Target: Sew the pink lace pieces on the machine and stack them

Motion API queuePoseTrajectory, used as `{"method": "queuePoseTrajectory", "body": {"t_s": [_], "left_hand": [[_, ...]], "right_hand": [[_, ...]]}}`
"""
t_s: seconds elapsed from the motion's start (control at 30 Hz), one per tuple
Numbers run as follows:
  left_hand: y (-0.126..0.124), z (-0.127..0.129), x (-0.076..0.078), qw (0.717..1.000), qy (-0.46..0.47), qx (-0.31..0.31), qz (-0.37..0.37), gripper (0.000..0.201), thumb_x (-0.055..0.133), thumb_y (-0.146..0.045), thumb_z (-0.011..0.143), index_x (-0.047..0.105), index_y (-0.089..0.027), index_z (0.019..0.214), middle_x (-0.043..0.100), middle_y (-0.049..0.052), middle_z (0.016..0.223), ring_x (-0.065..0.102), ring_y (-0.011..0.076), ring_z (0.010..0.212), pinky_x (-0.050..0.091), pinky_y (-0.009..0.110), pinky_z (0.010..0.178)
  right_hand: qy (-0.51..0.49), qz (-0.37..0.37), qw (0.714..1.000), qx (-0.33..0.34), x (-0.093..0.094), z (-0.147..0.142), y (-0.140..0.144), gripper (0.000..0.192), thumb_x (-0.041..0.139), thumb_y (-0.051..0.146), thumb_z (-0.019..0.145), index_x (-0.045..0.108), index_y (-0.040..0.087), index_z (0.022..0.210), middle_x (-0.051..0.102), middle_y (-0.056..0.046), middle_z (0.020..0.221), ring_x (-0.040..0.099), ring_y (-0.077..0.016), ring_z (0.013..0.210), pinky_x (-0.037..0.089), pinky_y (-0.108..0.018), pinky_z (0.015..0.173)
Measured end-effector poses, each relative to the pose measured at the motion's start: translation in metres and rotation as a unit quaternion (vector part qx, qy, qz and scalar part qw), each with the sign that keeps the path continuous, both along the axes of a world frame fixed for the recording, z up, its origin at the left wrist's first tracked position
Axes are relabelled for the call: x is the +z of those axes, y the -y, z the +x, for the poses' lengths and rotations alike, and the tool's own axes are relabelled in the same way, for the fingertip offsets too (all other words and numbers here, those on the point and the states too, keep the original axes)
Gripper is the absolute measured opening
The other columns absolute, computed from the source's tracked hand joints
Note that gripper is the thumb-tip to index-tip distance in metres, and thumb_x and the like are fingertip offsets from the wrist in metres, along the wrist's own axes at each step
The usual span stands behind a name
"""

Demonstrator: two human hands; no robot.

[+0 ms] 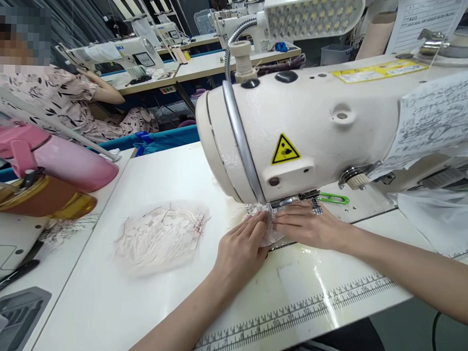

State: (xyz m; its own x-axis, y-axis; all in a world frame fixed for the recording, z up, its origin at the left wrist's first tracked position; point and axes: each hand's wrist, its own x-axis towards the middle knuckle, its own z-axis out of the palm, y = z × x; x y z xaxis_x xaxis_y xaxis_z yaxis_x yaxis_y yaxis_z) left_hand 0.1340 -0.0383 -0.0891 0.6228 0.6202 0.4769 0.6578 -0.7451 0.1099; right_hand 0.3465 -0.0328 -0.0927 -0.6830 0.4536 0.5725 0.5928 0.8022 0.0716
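A white sewing machine (297,121) stands over the table, and a piece of white lace fabric (270,237) lies under its needle area. On the near left of that lace, my left hand (242,242) rests flat, fingers stretched out. My right hand (311,224) lies on the lace from the other side, fingers extended close to the presser foot (270,211). Where the needle meets the cloth is mostly hidden by the fingers and machine head. Green thread snips (333,198) lie behind my right hand. To the left sits another lace piece with sheer edges and red thread (160,239).
A pink bottle (73,159) and an amber mug (45,197) stand at the left. A grey tray (16,316) lies at lower left. Printed rulers (290,315) run along the front edge. A seated person (68,98) is near another machine (123,56).
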Motion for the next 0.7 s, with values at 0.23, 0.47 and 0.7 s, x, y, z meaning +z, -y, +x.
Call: {"method": "queuePoseTrajectory", "body": {"t_s": [0.23, 0.47, 0.7], "left_hand": [[0.001, 0.003, 0.001, 1.000, -0.007, 0.003, 0.005, 0.036, 0.053, -0.010, 0.079, 0.059, -0.015, 0.114, 0.066, 0.008, 0.121, 0.065, 0.0227, 0.107, 0.056, 0.036, 0.092], [0.000, 0.003, -0.002, 0.999, -0.019, -0.014, 0.026, 0.036, 0.053, -0.015, 0.084, 0.062, -0.017, 0.118, 0.065, 0.006, 0.122, 0.061, 0.0240, 0.114, 0.057, 0.037, 0.090], [-0.001, 0.006, -0.002, 0.999, -0.021, -0.020, 0.032, 0.034, 0.055, -0.020, 0.085, 0.063, -0.018, 0.118, 0.064, 0.008, 0.123, 0.059, 0.0247, 0.116, 0.056, 0.037, 0.092]], "right_hand": [[0.017, -0.023, 0.999, -0.044, 0.003, 0.001, 0.004, 0.026, 0.044, 0.004, 0.089, 0.064, 0.020, 0.094, 0.071, 0.002, 0.101, 0.062, -0.0136, 0.090, 0.041, -0.029, 0.067], [0.010, -0.009, 0.997, -0.074, 0.007, 0.001, 0.003, 0.030, 0.040, 0.003, 0.088, 0.064, 0.019, 0.088, 0.071, 0.001, 0.094, 0.060, -0.0129, 0.082, 0.039, -0.031, 0.069], [0.033, -0.033, 0.996, -0.082, 0.014, 0.005, 0.000, 0.031, 0.038, 0.004, 0.090, 0.063, 0.020, 0.081, 0.071, 0.000, 0.089, 0.061, -0.0140, 0.073, 0.038, -0.032, 0.066]]}}
